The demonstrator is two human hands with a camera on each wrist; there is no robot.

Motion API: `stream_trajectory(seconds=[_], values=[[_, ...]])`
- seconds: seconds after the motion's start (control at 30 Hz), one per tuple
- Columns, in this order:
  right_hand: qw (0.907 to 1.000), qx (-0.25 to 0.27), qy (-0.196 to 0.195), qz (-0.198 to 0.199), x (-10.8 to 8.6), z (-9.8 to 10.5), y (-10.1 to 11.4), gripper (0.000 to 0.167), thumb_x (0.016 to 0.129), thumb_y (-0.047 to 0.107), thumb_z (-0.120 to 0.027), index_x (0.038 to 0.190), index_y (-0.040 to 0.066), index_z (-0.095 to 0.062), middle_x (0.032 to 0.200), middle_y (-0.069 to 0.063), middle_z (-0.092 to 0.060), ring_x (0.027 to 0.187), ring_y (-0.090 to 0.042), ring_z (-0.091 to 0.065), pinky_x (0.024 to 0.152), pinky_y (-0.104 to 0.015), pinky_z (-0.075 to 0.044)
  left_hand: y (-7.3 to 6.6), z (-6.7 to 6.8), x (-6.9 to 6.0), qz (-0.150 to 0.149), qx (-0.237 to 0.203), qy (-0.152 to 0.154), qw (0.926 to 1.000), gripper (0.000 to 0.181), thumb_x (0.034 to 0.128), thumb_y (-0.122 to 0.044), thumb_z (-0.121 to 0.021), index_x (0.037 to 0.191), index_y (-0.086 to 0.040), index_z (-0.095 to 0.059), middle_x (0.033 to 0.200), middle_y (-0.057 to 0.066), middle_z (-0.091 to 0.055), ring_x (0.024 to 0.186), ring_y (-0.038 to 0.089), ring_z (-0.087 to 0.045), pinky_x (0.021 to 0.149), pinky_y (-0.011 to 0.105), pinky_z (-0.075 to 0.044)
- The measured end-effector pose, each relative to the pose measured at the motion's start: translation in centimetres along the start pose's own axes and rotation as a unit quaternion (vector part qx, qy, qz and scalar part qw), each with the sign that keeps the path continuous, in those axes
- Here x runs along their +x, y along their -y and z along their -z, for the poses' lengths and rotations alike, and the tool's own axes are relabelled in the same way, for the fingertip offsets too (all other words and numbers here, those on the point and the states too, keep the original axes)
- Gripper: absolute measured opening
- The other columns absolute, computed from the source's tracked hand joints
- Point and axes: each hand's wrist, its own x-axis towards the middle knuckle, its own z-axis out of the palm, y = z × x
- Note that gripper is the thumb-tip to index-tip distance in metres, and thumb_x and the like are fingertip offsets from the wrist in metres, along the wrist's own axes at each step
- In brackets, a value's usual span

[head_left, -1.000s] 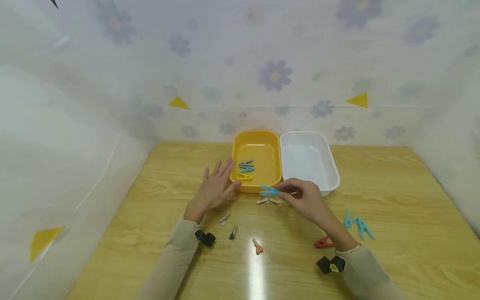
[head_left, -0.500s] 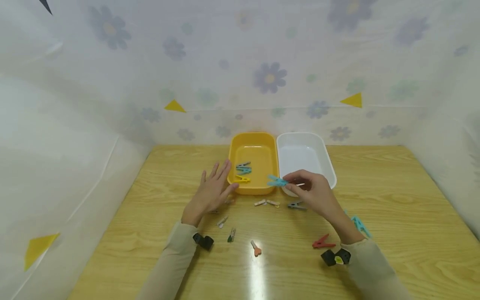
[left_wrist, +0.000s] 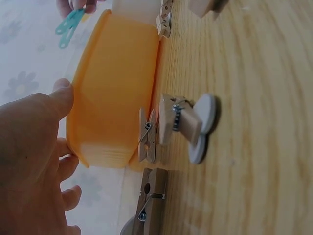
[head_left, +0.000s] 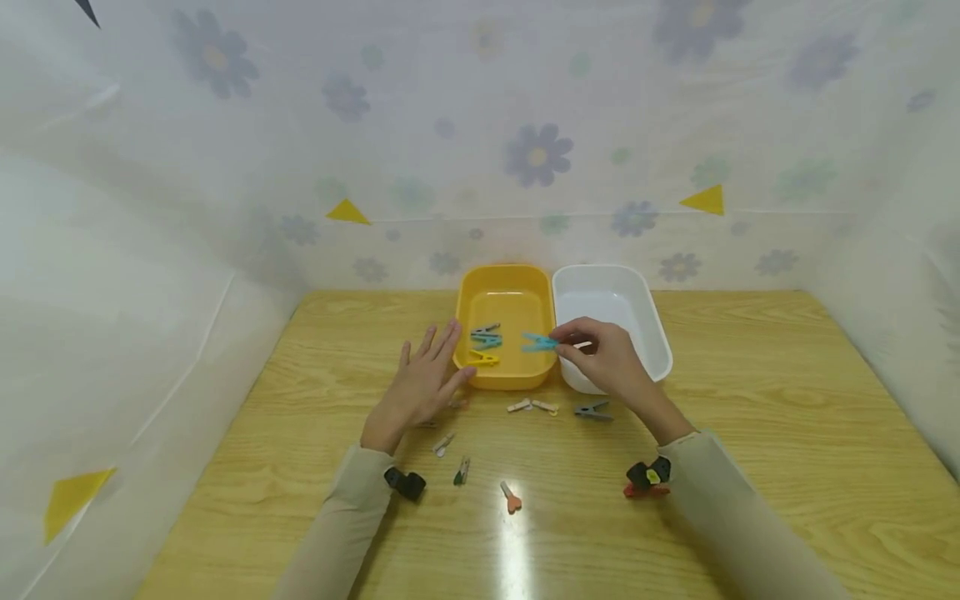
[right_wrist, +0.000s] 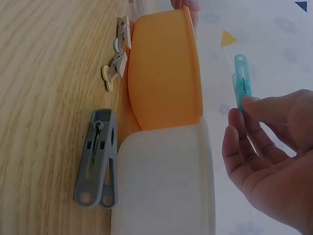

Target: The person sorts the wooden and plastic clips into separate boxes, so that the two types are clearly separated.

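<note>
My right hand (head_left: 606,360) pinches a light blue clothespin (head_left: 537,342) between thumb and fingers, above the right part of the yellow tub (head_left: 517,304). In the right wrist view the same clothespin (right_wrist: 242,81) is held clear of the tub's rim. Several clothespins lie inside the tub on its left: a yellow one (head_left: 483,358), a blue one (head_left: 487,342) and a greyish one (head_left: 485,329). My left hand (head_left: 420,385) rests against the tub's left rim, fingers extended. In the left wrist view, its thumb touches the orange-looking wall (left_wrist: 115,83).
A white tub (head_left: 607,296) adjoins the yellow one. On the table lie a grey clothespin (head_left: 592,411), several small wooden clothespins (head_left: 511,497) with decorations, and a red clothespin (head_left: 660,492) partly hidden by the right wrist camera. A flowered sheet (head_left: 450,150) stands behind.
My right hand first moved right and up with the light blue clothespin, then left over the yellow tub. The grey clothespin on the table came into view. My left hand stays at the rim.
</note>
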Motion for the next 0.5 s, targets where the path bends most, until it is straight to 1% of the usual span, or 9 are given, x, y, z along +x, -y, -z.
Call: stream_trajectory(seconds=[0.13, 0.27, 0.4, 0.5], values=[[0.9999, 0.009, 0.006, 0.005, 1.3, -0.9, -0.5, 0.014, 0.095, 0.007, -0.075, 0.109, 0.006, -0.077, 0.106, -0.007, -0.076, 0.094, -0.022, -0.071, 0.076, -0.030, -0.060, 0.1, 0.1, -0.3, 0.007, 0.002, 0.008, 0.9999, 0.079, 0.1080, -0.059, -0.033, 0.166, -0.013, -0.006, 0.172, 0.004, -0.008, 0.157, 0.027, 0.000, 0.118, 0.070, -0.006], [0.9999, 0.011, 0.011, 0.006, 2.4, -1.8, -0.3, 0.015, 0.095, 0.008, -0.074, 0.110, 0.006, -0.077, 0.106, -0.008, -0.076, 0.095, -0.024, -0.072, 0.077, -0.033, -0.061, 0.1, 0.2, -0.6, 0.014, 0.001, 0.010, 0.9998, 0.077, 0.1082, -0.059, -0.031, 0.166, -0.018, -0.001, 0.172, 0.002, -0.006, 0.157, 0.027, 0.001, 0.119, 0.069, -0.005], [0.9999, 0.004, 0.011, 0.009, 3.4, -2.4, 0.0, 0.017, 0.096, 0.006, -0.074, 0.112, 0.002, -0.075, 0.107, -0.011, -0.075, 0.095, -0.026, -0.072, 0.080, -0.039, -0.061, 0.0, 0.4, -0.7, 0.013, 0.000, 0.003, 0.9999, 0.077, 0.1084, -0.058, -0.033, 0.166, -0.018, -0.002, 0.172, 0.004, -0.008, 0.157, 0.031, -0.004, 0.119, 0.069, -0.005], [0.9999, -0.002, 0.008, 0.011, 4.1, -2.7, 0.0, 0.017, 0.095, 0.005, -0.073, 0.112, 0.000, -0.075, 0.107, -0.012, -0.075, 0.094, -0.028, -0.072, 0.080, -0.041, -0.061, -0.1, 0.5, -0.7, 0.011, 0.003, 0.002, 0.9999, 0.077, 0.1083, -0.058, -0.034, 0.166, -0.018, -0.003, 0.172, 0.005, -0.010, 0.157, 0.034, -0.008, 0.119, 0.070, -0.006]])
